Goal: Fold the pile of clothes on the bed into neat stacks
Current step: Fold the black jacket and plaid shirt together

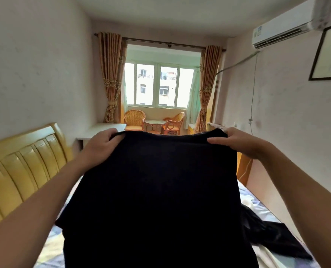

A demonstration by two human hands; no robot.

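Black top (156,190) hangs over the bed (257,202); left hand (100,144) and right hand (236,141) pinch its upper corners so it falls flat for folding.

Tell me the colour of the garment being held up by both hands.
The garment is plain black or very dark navy, with no visible pattern; the head view shows it.

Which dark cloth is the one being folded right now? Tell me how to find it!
Look above the bed, in the middle of the view. A big dark garment hangs there, held up by its top edge, with the left hand and the right hand each gripping a corner. The other dark cloth just lies crumpled on the sheet to the right, with no hand on it.
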